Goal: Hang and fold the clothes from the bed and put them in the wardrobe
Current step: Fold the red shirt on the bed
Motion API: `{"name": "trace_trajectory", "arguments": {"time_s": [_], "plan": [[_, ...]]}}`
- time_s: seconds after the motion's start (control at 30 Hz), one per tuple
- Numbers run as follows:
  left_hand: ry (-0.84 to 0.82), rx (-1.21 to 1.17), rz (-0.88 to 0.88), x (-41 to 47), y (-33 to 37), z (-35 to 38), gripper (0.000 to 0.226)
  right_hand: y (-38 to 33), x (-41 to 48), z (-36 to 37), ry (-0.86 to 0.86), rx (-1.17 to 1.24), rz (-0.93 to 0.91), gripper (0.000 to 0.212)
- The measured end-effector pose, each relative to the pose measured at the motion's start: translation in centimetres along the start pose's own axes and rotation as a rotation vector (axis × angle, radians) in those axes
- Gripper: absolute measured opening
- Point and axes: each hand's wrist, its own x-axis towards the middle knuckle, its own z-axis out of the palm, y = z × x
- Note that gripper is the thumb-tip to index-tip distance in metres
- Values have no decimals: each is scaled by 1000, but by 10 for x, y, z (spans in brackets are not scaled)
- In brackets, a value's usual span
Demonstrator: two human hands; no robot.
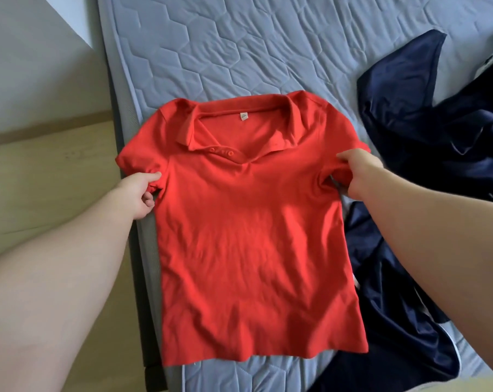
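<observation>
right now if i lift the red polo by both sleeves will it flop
Likely floppy: the red polo lies wrinkled on the mattress, bunching where the left hand and right hand pinch its sleeves. Probably light; the matte knit shouldn't slip.

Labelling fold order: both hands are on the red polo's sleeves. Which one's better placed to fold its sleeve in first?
Left, probably. The left hand pinches the red polo shirt by the cuff of its flat, spread sleeve; the right hand holds a bunched sleeve beside the navy garment.
</observation>
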Motion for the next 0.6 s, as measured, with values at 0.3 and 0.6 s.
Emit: {"name": "trace_trajectory", "arguments": {"time_s": [0.3,0.6], "plan": [[-39,-15,4,-14,6,-7,33,6,-5,-1,135,53,-337,33],[80,-149,104,5,-2,-19,28,17,1,-10,258,99,-350,37]]}}
